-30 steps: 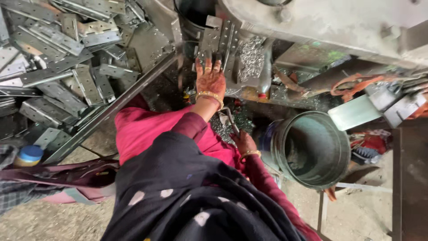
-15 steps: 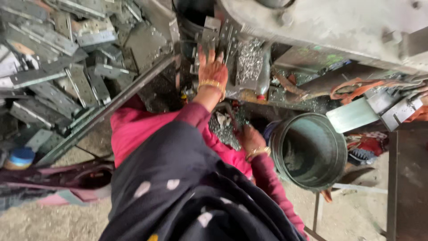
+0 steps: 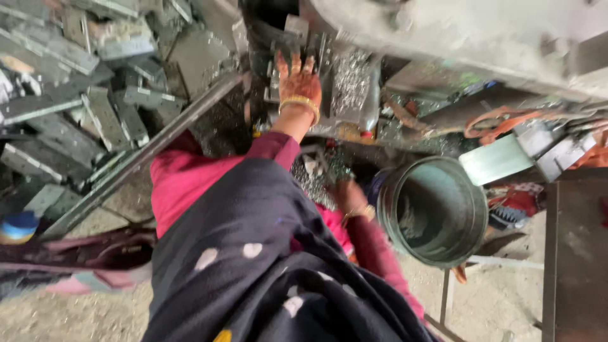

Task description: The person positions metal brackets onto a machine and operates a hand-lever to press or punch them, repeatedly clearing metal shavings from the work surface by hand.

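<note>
My left hand reaches forward and lies with spread fingers on a grey bent metal plate on the machine bed; a gold bangle sits at its wrist. Lower down, my right hand is blurred. It is curled over a heap of small shiny metal parts in my lap, next to a round green metal bucket. Whether it grips one of the parts is unclear. A pink sleeve and dark dotted cloth cover both arms.
A heap of grey metal brackets fills the left, bounded by a slanted steel bar. The big grey machine body overhangs the top right, with orange cables below it. A blue-capped container lies at left, and a dark table edge at right.
My left hand has slid farther forward onto the plate under the machine. My right hand has dropped a little toward my lap and is now blurred.
</note>
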